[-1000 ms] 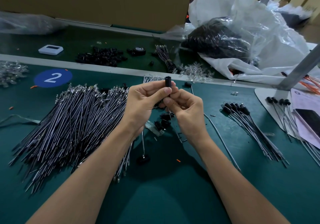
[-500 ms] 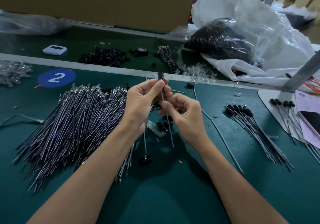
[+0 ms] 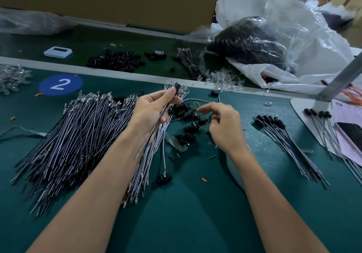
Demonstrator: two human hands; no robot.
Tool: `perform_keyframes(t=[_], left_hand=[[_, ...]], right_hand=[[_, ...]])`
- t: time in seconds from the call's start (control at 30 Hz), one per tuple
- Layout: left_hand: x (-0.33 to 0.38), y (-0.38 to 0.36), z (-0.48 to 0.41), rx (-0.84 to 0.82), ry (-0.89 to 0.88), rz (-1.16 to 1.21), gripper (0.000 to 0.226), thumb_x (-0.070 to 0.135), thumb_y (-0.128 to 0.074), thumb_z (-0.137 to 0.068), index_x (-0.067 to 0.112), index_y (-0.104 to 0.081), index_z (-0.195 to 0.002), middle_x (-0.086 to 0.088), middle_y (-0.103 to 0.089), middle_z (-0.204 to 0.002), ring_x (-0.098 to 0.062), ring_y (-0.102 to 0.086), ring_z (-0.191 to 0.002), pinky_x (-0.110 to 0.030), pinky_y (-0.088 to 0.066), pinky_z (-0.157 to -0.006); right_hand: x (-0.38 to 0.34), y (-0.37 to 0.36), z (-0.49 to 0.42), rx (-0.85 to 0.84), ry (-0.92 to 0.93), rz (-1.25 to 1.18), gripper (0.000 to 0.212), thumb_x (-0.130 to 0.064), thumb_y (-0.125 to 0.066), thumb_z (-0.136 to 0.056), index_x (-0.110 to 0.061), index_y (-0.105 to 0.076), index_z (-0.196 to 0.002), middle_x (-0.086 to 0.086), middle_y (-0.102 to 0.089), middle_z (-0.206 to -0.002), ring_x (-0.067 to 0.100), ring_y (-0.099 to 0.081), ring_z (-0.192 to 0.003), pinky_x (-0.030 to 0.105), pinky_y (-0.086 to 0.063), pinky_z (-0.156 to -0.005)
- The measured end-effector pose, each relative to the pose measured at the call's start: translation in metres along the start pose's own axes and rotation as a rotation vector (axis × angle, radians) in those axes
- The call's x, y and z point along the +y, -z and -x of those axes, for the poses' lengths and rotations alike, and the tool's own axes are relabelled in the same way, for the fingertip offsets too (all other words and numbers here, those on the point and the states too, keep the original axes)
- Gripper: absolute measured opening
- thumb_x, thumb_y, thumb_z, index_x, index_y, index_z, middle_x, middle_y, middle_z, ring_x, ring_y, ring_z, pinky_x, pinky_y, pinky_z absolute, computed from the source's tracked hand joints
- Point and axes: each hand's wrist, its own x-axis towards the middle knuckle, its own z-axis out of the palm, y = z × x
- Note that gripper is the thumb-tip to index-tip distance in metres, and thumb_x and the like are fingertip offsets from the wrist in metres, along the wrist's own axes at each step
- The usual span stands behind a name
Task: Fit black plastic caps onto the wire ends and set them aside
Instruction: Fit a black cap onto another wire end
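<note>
Left hand (image 3: pixel 152 113): found clamped on a single wire (image 3: pixel 160 118). Thumb and forefinger pinched it just below its upper end, and the lead ran down across the palm and out past the wrist. A black cap (image 3: pixel 177 87) sat on that upper end, standing clear just above the pinching fingertips and held off the table (image 3: pixel 195 213).

Right hand (image 3: pixel 225 129): held apart from the left, palm down, fingers (image 3: pixel 203 109) bent and the forefinger reaching out towards the left hand. The thumb was hidden, so it could not be told whether anything was gripped.

Loose caps (image 3: pixel 188 119) lay scattered on the table between the two hands, the nearest just under the right forefinger tip.

The pile of uncapped wires (image 3: pixel 74 135) lay fanned out to the outer side of the left grip and passed beneath that wrist.

The bundle of capped wires (image 3: pixel 284 135) lay on the outer side of the right hand, apart from it, caps pointing away from the person.
</note>
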Motion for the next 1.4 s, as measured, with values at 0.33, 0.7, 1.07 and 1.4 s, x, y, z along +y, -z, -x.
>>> perform_keyframes(t=[0.33, 0.7, 1.07, 1.4], left_hand=[[-0.006, -0.005, 0.001, 0.011, 0.061, -0.232, 0.011, 0.013, -0.062, -0.094, 0.011, -0.073, -0.093, -0.006, -0.076, -0.084, -0.009, -0.051, -0.044, -0.021, -0.042, -0.052], [-0.008, -0.003, -0.001, 0.039, 0.049, -0.232, 0.015, 0.012, -0.058, -0.096, 0.013, -0.072, -0.092, -0.003, -0.076, -0.080, -0.009, -0.051, -0.045, -0.019, -0.042, -0.050], [-0.008, -0.002, -0.002, 0.126, 0.093, -0.090, 0.015, 0.008, -0.056, -0.097, 0.003, -0.069, -0.092, -0.007, -0.073, -0.071, -0.010, -0.053, -0.045, -0.018, -0.045, -0.046], [-0.008, 0.000, -0.004, 0.120, 0.107, -0.085, 0.017, 0.008, -0.054, -0.098, 0.001, -0.069, -0.092, -0.007, -0.072, -0.069, -0.010, -0.054, -0.044, -0.019, -0.045, -0.046]], right_hand=[[0.025, 0.021, -0.036, 0.071, -0.224, 0.150, 0.051, 0.013, -0.043, -0.079, -0.012, -0.065, -0.117, 0.004, -0.066, -0.115, 0.023, -0.056, -0.111, 0.034, -0.046, -0.099], [0.019, 0.020, -0.073, -0.416, 0.003, 0.174, 0.032, 0.006, -0.052, -0.090, -0.014, -0.074, -0.103, -0.005, -0.069, -0.095, 0.004, -0.059, -0.086, 0.001, -0.040, -0.077], [-0.007, -0.047, -0.128, -0.557, 0.081, 0.401, 0.069, 0.009, -0.039, -0.089, -0.027, -0.037, -0.148, 0.008, -0.025, -0.159, 0.032, -0.021, -0.145, 0.044, -0.024, -0.117], [0.006, -0.059, -0.142, -0.508, 0.166, 0.310, 0.036, 0.000, -0.055, -0.092, -0.018, -0.067, -0.121, 0.008, -0.066, -0.120, 0.022, -0.061, -0.109, 0.035, -0.048, -0.096]])
